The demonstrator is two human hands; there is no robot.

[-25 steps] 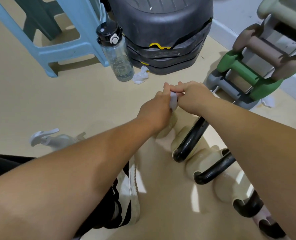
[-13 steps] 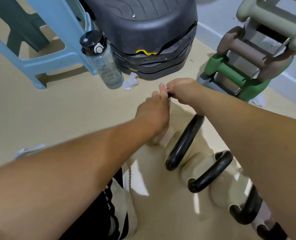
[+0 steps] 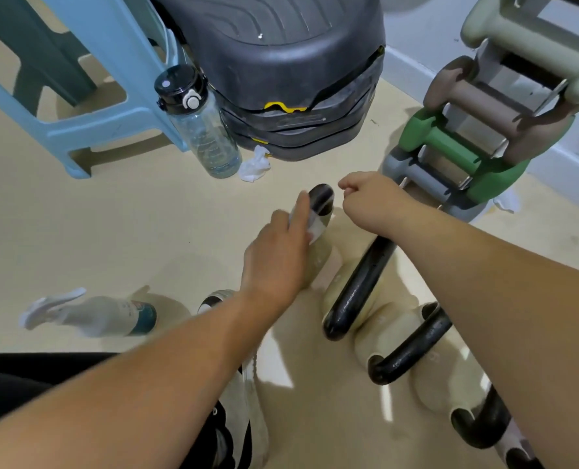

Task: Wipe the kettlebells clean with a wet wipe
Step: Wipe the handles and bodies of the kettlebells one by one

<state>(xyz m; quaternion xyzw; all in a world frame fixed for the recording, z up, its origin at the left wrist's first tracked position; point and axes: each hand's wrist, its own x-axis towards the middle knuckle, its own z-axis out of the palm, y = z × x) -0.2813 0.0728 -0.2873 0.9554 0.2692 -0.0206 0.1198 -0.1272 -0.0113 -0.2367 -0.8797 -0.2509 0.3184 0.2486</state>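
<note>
Because the wet wipe [image 3: 315, 229] is only a small scrap held against the black handle [image 3: 322, 197] of the farthest kettlebell [image 3: 319, 265], it could bunch or slip free in mid-stroke. Bare skin would then rub the handle instead.

The left hand [image 3: 281, 255] holds the wipe there, with its forefinger stretched along the handle. Its thumb is hidden, so I cannot tell how firm the hold is.

The right hand [image 3: 369, 202] hangs just beside the handle top with its fingers curled in, and nothing shows in them. It appears not to touch the kettlebell, so nothing steadies the weight. A hard downward rub might rock it against the second kettlebell [image 3: 359, 286], which stands close behind in a row on the floor [image 3: 152, 231]. That closeness probably also leaves the facing cream sides hard to reach, so patches may get missed.

Farther out, a wide sweep of the left elbow could catch the spray bottle [image 3: 91, 314] lying on the floor. The water bottle [image 3: 203, 130] and a crumpled used wipe [image 3: 255, 164] sit well beyond the kettlebell.
</note>
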